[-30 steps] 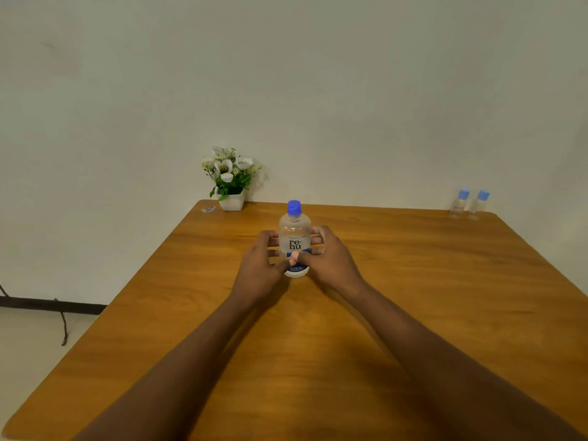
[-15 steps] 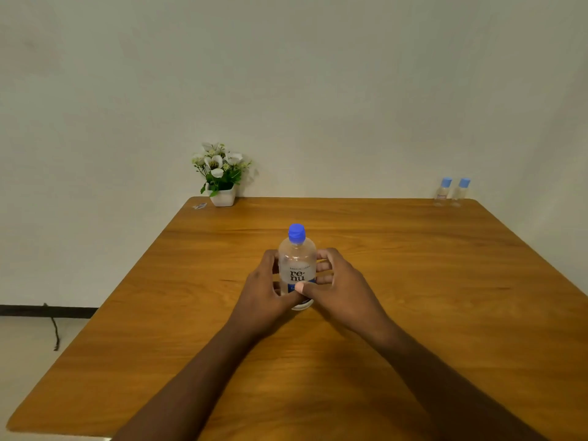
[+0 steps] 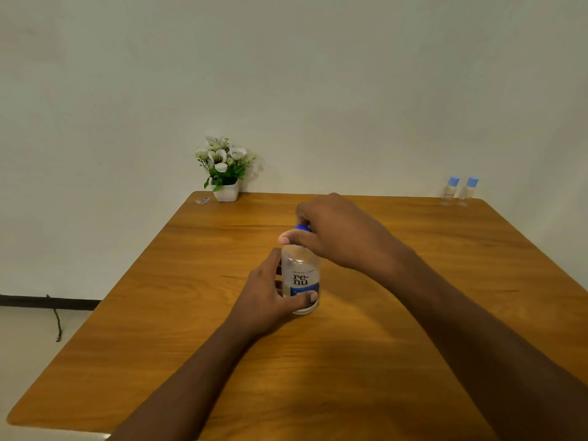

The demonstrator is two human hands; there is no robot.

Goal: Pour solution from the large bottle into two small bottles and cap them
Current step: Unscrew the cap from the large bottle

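Leaving the bottle's (image 3: 301, 275) side, the right hand (image 3: 337, 233) now curls around its cap (image 3: 302, 228); below, the left hand (image 3: 267, 297) still grips the body.

There was one large bottle (image 3: 300, 278) with one blue cap (image 3: 301, 227), two small bottles (image 3: 449, 192), one flower pot (image 3: 226, 192), one small scrap (image 3: 202, 200), one worktop (image 3: 350, 361), and two hands: left hand (image 3: 267, 297), right hand (image 3: 337, 233).
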